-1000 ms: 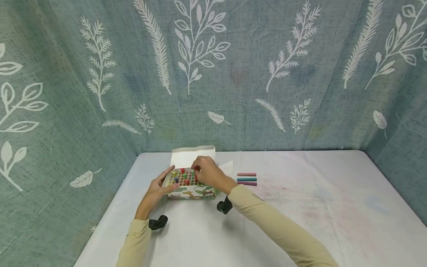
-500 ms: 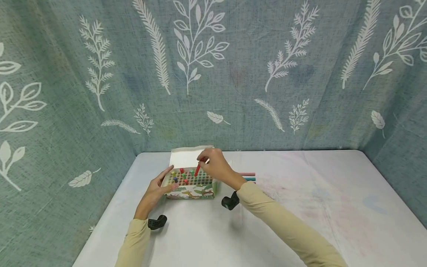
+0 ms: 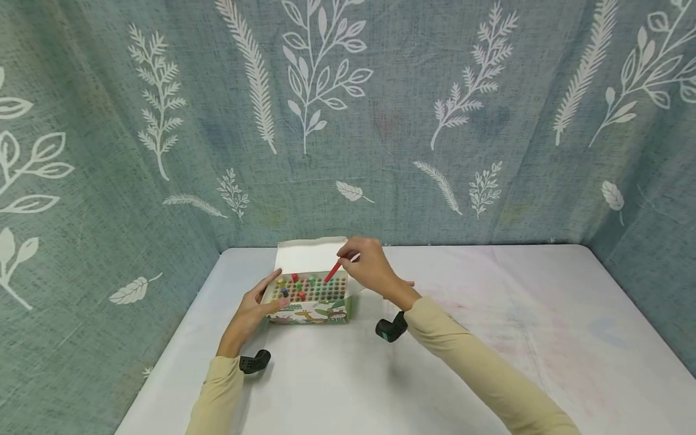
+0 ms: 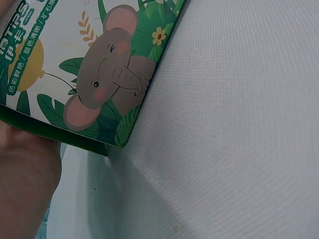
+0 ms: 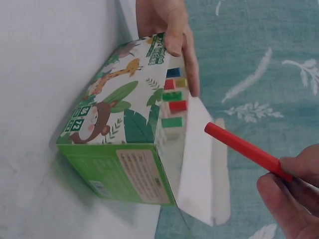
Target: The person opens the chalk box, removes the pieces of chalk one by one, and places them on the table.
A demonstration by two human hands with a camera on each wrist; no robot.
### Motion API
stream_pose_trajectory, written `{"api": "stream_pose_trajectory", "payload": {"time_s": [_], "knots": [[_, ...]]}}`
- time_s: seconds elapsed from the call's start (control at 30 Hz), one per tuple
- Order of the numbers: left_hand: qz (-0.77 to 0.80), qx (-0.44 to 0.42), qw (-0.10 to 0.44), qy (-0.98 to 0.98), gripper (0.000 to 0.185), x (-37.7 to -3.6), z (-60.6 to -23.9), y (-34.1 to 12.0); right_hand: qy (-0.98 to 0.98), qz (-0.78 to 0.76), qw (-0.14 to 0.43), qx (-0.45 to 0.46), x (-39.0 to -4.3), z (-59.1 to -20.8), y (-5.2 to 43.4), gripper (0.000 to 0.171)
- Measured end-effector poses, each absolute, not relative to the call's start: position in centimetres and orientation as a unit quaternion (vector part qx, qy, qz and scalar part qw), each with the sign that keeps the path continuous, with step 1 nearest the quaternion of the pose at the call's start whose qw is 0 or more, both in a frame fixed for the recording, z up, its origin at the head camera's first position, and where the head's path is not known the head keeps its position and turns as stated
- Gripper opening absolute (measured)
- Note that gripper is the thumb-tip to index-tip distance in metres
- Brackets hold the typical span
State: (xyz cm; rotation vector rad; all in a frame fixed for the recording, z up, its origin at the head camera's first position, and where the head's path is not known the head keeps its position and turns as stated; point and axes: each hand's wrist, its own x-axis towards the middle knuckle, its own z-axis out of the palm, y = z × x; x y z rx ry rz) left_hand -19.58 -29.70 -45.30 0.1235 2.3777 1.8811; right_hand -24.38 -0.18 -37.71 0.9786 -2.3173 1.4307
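Observation:
My right hand (image 3: 368, 264) pinches one end of a red crayon (image 3: 333, 270) between thumb and fingers. The crayon slants down to the left, its free end overlapping the holed insert of an open crayon box (image 3: 311, 313) in the head view. In the right wrist view that free end (image 5: 219, 133) appears apart from the box. My left hand (image 3: 254, 312) grips the box's left end, thumb over the front edge and fingers behind. Several coloured crayons (image 5: 178, 105) stand in holes toward the left; many other holes look dark. The left wrist view shows the printed elephant side (image 4: 112, 74).
The box's white lid (image 3: 307, 257) stands raised at the back, and a white side flap (image 3: 356, 286) sticks out right. A pink crayon (image 3: 410, 283) lies on the white table (image 3: 326, 386), partly behind my right wrist. A patterned curtain (image 3: 397, 139) rises behind.
My right hand has lifted from the box and moved right with the red crayon, which now shows along its length. My left hand stays on the box.

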Motion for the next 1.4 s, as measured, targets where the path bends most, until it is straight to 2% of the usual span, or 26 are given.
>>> {"api": "stream_pose_trajectory", "payload": {"time_s": [0.57, 0.9, 1.4], "knots": [[0.616, 0.037, 0.055, 0.785, 0.078, -19.5, -45.1, -29.7, -0.794, 0.503, 0.156, 0.304, -24.0, -38.0, 2.4, 0.006], [0.615, 0.036, 0.041, 0.786, 0.075, -20.8, -47.7, -30.7, -0.793, 0.519, 0.171, 0.271, -23.8, -38.4, 4.3, 0.006], [0.614, 0.036, 0.041, 0.787, 0.074, -20.7, -47.9, -30.7, -0.784, 0.555, 0.167, 0.222, -23.4, -38.9, 7.1, 0.007]]}}
